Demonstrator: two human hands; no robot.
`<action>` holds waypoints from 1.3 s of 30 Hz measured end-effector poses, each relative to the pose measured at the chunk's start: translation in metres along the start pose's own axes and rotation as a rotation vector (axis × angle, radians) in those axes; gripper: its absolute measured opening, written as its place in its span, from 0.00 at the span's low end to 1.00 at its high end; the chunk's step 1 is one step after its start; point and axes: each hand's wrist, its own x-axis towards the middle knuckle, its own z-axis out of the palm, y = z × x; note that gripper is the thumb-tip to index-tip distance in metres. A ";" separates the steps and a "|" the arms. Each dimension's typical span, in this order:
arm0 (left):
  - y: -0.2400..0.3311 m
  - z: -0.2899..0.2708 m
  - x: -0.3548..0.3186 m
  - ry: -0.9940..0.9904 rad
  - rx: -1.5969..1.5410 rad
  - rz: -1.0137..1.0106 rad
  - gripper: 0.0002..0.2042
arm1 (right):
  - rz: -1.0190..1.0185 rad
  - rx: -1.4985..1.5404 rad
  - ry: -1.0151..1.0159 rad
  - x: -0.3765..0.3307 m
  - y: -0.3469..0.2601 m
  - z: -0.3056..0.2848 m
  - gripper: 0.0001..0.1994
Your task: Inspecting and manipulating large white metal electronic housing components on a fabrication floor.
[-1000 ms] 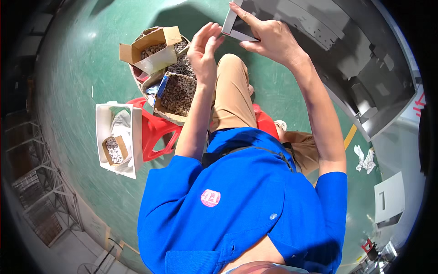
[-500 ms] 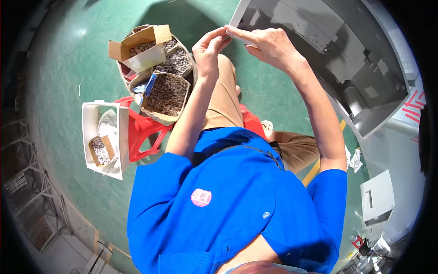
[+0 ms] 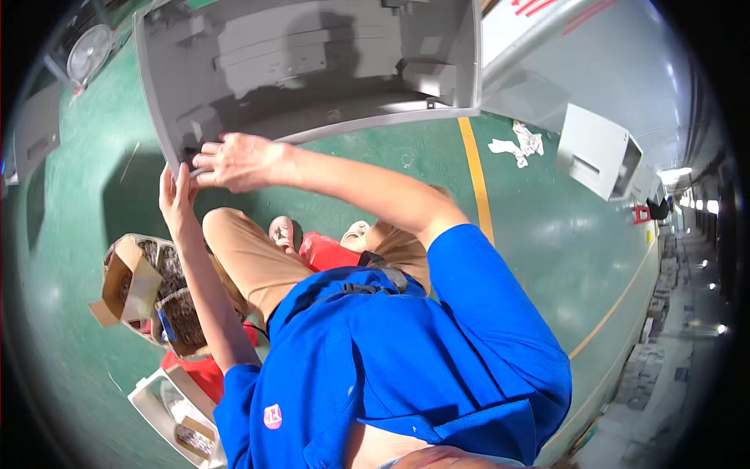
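A large grey plastic housing [image 3: 308, 129], open side facing me, fills the top of the view. My left hand [image 3: 178, 199] is closed at its near left corner, thumb and fingers on either side of the edge. Just inside that corner, my right hand [image 3: 234, 162] reaches across from the right, its fingers bent and pressed together against the housing. Whatever lies under those right fingertips is hidden or too small to make out. A small dark spot shows beside them.
Left of my knee are open cardboard boxes [image 3: 134, 283] of small parts. A white bin [image 3: 148, 402] holding a small carton stands nearer, by a red stool [image 3: 205, 377]. Crumpled white paper [image 3: 522, 144] and a pale slotted casing [image 3: 598, 152] lie to the right.
My view has swung right, so the housing now spans the top. Both hands have gone from meeting in front of me to the housing's near left corner.
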 end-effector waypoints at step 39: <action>0.027 0.078 -0.028 0.051 0.790 0.900 0.16 | 1.127 0.610 1.007 -0.188 0.122 -0.038 0.14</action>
